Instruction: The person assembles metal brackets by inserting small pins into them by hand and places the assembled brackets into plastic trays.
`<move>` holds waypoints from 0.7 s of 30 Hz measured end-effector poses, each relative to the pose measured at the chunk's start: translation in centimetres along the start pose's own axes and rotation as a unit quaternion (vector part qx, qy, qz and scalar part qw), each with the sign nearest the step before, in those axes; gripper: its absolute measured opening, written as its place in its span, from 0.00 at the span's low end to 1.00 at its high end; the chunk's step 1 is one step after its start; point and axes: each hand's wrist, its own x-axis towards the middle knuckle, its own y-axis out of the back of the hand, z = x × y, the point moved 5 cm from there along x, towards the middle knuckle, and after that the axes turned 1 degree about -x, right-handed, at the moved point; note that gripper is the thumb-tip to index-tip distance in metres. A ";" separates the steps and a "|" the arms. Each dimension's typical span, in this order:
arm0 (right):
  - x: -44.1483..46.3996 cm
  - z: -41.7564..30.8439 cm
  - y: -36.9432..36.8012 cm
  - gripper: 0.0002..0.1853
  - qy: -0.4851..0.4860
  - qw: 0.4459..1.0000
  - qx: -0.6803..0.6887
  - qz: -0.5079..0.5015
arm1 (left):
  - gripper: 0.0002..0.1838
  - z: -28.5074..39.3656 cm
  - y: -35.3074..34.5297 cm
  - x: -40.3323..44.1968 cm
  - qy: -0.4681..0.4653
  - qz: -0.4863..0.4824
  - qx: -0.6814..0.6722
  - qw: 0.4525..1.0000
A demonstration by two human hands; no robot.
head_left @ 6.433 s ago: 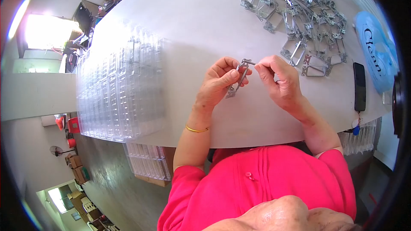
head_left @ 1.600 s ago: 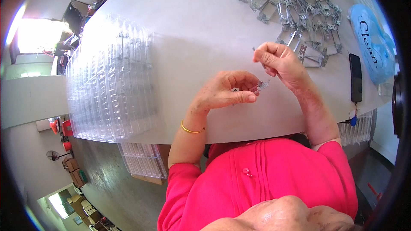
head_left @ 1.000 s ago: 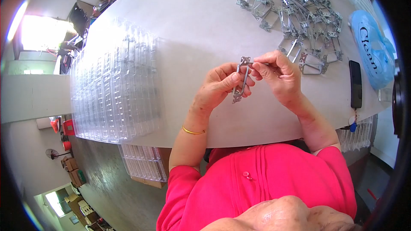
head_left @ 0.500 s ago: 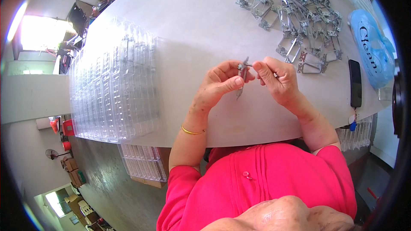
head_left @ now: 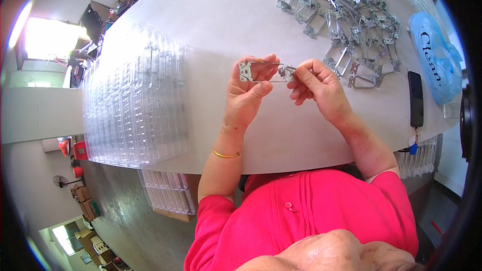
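A metal frame part [head_left: 245, 72] with two thin bars and a bracket at each end lies sideways between my hands. My left hand [head_left: 249, 88] grips it by the bars, thumb below and fingers behind. At its right end, my right hand [head_left: 317, 83] pinches close to the bracket; whether its fingertips hold the bracket or a small pin there is too small to tell. Beyond my right hand, a pile of similar metal frames [head_left: 359, 25] lies on the white table [head_left: 226, 20].
Stacked clear plastic trays [head_left: 135, 100] stand on the table's left side. To the right are a blue bag [head_left: 434, 57] and a black phone [head_left: 415, 99]. More clear trays [head_left: 168, 188] sit on a box below the table edge.
The metal frame has turned from roughly upright to sideways, its far bracket now at the left. My left hand has rotated with it, and my right hand stays at its right end.
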 end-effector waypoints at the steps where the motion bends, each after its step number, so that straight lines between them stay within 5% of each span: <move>1: 0.2 0.0 0.4 0.12 0.016 1.000 -0.002 0.014 | 0.26 -0.1 -0.2 0.0 0.000 -0.003 0.027 1.000; 9: 0.5 -0.4 1.2 0.11 0.070 0.996 0.023 0.053 | 0.27 -0.8 -1.3 0.0 0.007 -0.045 0.046 0.998; 17: 0.4 -1.3 1.4 0.07 0.211 0.957 -0.172 0.099 | 0.27 -0.8 -1.7 -0.5 0.093 -0.031 0.088 0.991; 21: 0.1 -1.7 1.1 0.06 0.254 0.942 -0.199 0.096 | 0.17 -0.4 -1.9 -0.5 0.109 -0.040 0.008 0.993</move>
